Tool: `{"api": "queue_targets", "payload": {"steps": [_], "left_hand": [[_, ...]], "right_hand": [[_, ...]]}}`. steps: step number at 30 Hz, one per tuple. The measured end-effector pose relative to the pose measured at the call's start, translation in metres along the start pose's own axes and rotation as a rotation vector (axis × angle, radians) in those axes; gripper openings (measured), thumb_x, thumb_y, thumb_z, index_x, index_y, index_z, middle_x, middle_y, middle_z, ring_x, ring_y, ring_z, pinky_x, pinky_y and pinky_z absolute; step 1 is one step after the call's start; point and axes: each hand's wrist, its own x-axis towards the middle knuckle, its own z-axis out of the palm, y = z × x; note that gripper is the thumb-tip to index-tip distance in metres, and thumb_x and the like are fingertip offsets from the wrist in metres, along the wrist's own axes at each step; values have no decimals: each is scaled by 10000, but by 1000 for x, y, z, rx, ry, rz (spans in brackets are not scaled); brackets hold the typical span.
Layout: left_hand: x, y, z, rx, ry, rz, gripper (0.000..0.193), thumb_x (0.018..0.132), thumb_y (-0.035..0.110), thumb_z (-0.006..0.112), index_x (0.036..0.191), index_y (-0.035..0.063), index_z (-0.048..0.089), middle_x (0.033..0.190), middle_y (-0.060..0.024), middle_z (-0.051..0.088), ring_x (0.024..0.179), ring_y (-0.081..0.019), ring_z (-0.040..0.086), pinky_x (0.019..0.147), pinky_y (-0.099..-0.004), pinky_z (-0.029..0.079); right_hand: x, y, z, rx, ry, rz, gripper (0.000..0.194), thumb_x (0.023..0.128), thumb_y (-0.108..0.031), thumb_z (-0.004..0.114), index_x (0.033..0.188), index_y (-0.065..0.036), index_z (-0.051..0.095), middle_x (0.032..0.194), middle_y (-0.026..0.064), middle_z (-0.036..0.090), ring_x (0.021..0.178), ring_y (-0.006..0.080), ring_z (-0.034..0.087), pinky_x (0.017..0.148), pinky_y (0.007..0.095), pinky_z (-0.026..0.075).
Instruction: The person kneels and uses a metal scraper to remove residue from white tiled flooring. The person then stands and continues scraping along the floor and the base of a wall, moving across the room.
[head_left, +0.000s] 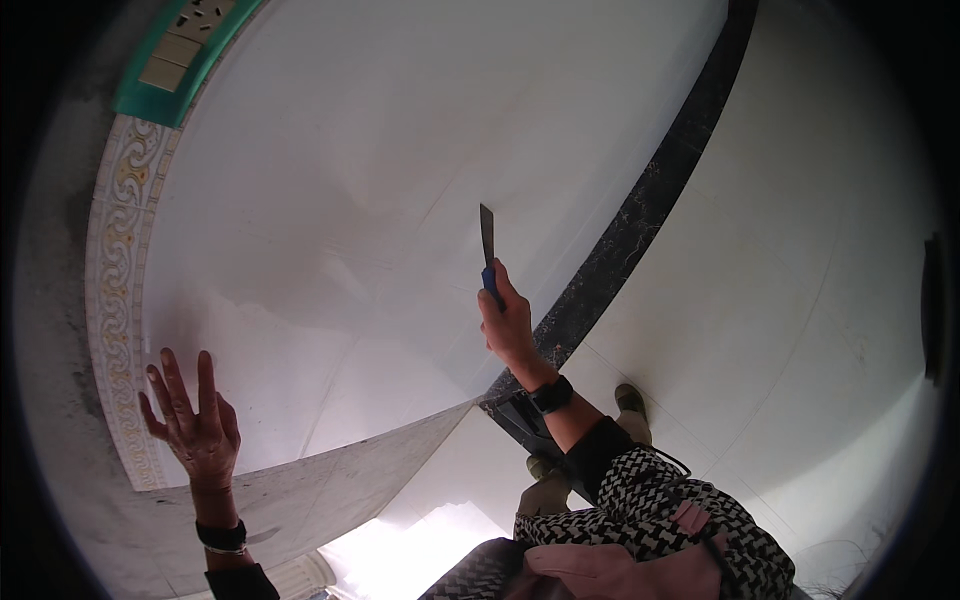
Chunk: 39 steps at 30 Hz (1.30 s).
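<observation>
In my right hand (508, 315) is a scraper-like tool (487, 240) with a blue handle and a flat metal blade, its blade pointing up the picture over the white tiled wall (360, 187). My left hand (196, 424) holds nothing; its fingers are spread near the wall's end, beside the patterned border tiles (116, 292). Whether its fingertips touch the wall, I cannot tell. A dark band circles each wrist.
A green-framed socket and switch panel (127, 105) sits at the upper left. Black marble-look skirting (637, 217) runs between wall and pale tiled floor (757, 262). A grey wall edge (352, 480) juts below, a dark object (931, 307) stands far right, and bright light falls at bottom.
</observation>
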Motion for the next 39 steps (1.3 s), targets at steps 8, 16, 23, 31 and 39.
{"api": "queue_targets", "payload": {"steps": [8, 16, 23, 31, 39], "left_hand": [[-27, -27, 64, 215, 11, 89, 567, 1059, 469, 190, 1543, 211, 331, 1635, -117, 214, 1516, -311, 166, 1187, -587, 127], [-63, -37, 103, 270, 127, 190, 641, 1035, 542, 141, 1539, 195, 330, 1625, -133, 241, 1497, -324, 230, 1176, -618, 120], [-71, -34, 106, 279, 153, 182, 631, 1033, 541, 148, 1535, 217, 350, 1616, -129, 272, 1491, -320, 253, 1179, -608, 124], [-99, -33, 99, 139, 64, 120, 539, 1034, 454, 294, 1508, 223, 407, 1614, -107, 287, 1490, -314, 263, 1179, -597, 146], [-175, -45, 100, 133, 6, -12, 553, 1035, 456, 265, 1507, 209, 413, 1610, -102, 298, 1488, -288, 269, 1184, -591, 133]], "right_hand": [[33, 11, -2, -308, -30, -212, 522, 950, -145, 523, 1452, -48, 419, 664, 24, 532, 523, 101, 500, 513, 286, 455], [19, 47, 11, -420, -10, -178, 528, 943, -183, 493, 1448, -50, 410, 848, 184, 682, 756, 294, 690, 735, 405, 553], [-3, 18, -2, -161, -285, 57, 577, 935, -149, 505, 1502, -93, 410, 688, 7, 502, 502, 93, 476, 452, 263, 420], [-5, -20, 76, -451, -187, -500, 498, 996, -147, 492, 1479, -52, 412, 666, 80, 548, 554, 138, 515, 571, 315, 462], [1, -18, 111, -384, -95, -353, 525, 965, -155, 499, 1463, -12, 418, 767, 87, 630, 676, 172, 603, 674, 318, 494]]}}
